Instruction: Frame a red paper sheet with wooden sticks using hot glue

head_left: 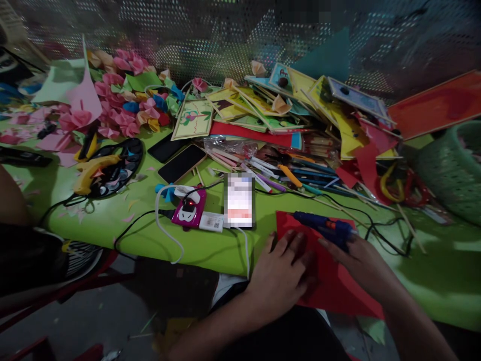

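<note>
left hand (pixel 280 273) flat on red paper (pixel 334 286), right hand (pixel 358 258) gripping glue gun (pixel 325 226)

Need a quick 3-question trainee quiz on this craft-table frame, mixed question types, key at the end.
1. True or false: the right hand holds a blue glue gun.
2. The left hand rests flat on: A) a dark phone, B) the red paper sheet, C) the green basket.
3. Fill in: the pile of pink paper flowers lies at the far ____ of the green table.

Key
1. True; its nozzle points left over the sheet.
2. B; the two dark phones lie further back and the green basket stands far right.
3. Left.
</note>
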`<control>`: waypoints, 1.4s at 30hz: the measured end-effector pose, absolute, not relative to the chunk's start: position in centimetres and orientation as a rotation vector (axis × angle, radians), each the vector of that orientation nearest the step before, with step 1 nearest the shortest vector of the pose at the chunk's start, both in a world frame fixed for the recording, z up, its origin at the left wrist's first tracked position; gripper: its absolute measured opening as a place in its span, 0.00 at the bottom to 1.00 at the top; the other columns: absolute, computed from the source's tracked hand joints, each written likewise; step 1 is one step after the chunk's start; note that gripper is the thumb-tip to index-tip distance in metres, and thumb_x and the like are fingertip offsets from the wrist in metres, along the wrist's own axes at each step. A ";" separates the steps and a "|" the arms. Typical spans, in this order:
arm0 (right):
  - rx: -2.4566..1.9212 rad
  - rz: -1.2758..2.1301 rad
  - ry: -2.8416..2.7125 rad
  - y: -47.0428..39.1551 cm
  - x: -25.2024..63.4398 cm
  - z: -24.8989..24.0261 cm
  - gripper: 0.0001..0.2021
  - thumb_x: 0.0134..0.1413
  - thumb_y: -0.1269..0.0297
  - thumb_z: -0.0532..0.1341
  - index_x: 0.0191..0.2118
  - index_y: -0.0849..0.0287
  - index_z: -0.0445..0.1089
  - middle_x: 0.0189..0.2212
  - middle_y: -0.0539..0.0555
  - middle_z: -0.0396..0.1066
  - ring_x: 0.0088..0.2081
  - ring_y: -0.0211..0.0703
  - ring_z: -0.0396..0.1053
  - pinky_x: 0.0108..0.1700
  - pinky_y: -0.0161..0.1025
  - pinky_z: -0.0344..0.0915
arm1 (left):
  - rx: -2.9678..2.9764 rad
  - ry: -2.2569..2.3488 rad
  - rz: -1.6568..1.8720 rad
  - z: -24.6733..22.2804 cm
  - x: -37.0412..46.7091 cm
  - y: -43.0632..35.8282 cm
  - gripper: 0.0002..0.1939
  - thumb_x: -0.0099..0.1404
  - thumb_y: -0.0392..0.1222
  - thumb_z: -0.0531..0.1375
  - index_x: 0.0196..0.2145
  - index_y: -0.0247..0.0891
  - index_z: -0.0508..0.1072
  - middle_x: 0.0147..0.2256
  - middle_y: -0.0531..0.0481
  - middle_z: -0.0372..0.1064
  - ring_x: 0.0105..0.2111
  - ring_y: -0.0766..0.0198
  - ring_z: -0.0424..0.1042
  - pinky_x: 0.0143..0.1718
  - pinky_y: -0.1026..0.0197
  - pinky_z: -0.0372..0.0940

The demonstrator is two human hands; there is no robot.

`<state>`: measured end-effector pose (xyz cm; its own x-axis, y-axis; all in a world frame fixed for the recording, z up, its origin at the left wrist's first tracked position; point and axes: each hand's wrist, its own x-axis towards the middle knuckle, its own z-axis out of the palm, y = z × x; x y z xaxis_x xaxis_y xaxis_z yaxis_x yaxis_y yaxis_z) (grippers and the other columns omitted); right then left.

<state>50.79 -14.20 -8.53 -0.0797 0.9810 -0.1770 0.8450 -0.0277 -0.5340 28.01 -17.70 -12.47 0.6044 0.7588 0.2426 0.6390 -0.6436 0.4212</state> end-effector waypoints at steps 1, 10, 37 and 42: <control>-1.935 0.777 -1.987 -14.3 50.7 -8.5 0.22 0.63 0.41 0.58 0.36 0.55 0.77 0.23 0.54 0.76 0.28 0.54 0.75 0.34 0.45 0.71 | 2.543 1.140 0.580 -12.5 28.0 -17.7 0.26 0.79 0.56 0.50 0.66 0.42 0.67 0.70 0.42 0.60 0.71 0.50 0.54 0.68 0.39 0.54; -1.919 0.818 -1.978 -13.9 49.5 -8.4 0.23 0.61 0.39 0.58 0.37 0.54 0.77 0.26 0.55 0.78 0.29 0.56 0.77 0.34 0.47 0.71 | 2.524 1.142 0.560 -12.4 28.0 -17.8 0.25 0.79 0.55 0.51 0.66 0.43 0.68 0.70 0.43 0.60 0.71 0.50 0.56 0.68 0.39 0.55; -1.937 0.786 -1.972 -14.1 49.9 -8.2 0.23 0.62 0.40 0.57 0.39 0.55 0.78 0.25 0.55 0.78 0.30 0.57 0.77 0.34 0.46 0.71 | 2.531 1.151 0.589 -12.5 28.0 -17.8 0.26 0.78 0.56 0.53 0.66 0.43 0.68 0.69 0.42 0.61 0.70 0.50 0.55 0.68 0.39 0.55; -1.962 0.762 -1.964 -14.4 50.4 -8.2 0.23 0.60 0.39 0.58 0.37 0.55 0.77 0.28 0.57 0.80 0.32 0.58 0.78 0.34 0.46 0.71 | 2.514 1.142 0.581 -12.5 28.0 -17.8 0.26 0.79 0.56 0.50 0.66 0.43 0.68 0.70 0.43 0.60 0.71 0.50 0.54 0.69 0.39 0.54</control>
<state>50.36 -14.35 -8.25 -0.0529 0.9827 -0.1775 0.8452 -0.0506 -0.5321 28.02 -17.77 -12.48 0.5982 0.7675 0.2304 0.6380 -0.6301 0.4426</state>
